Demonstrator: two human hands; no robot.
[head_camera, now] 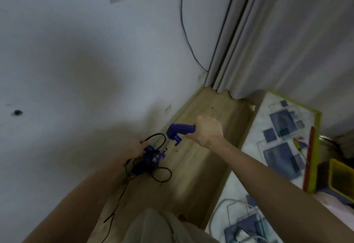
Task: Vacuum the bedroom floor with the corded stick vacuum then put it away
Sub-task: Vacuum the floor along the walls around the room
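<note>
Down between the white wall (76, 70) and the bed (268, 147), on a narrow strip of wood floor (206, 162), the person stands over the blue stick vacuum (151, 158). Its body sits low by the wall, looking straight down its length, with the black cord (162, 175) looped loosely around it and trailing off along the floor toward the person's feet. The right hand (207, 130) has its fingers clenched round the blue handle (182, 128), knuckles up. The left hand (134, 146) reaches down to the body where the cord loops gather; the blur hides whether its fingers grip the cord or only rest there, so I cannot tell.

I would judge the vacuum light enough for one arm, a rigid plastic thing that is top-heavy when lifted by the grip. The handle is the sound place to hold it; the body is better steadied than carried. The cord is limp and springy, likely to slip its loops and snag underfoot, so it wants gathering in the free hand before the machine is moved. A grey curtain (268, 41) hangs in the corner ahead, with another thin cable (183, 28) running down the wall beside it.
</note>
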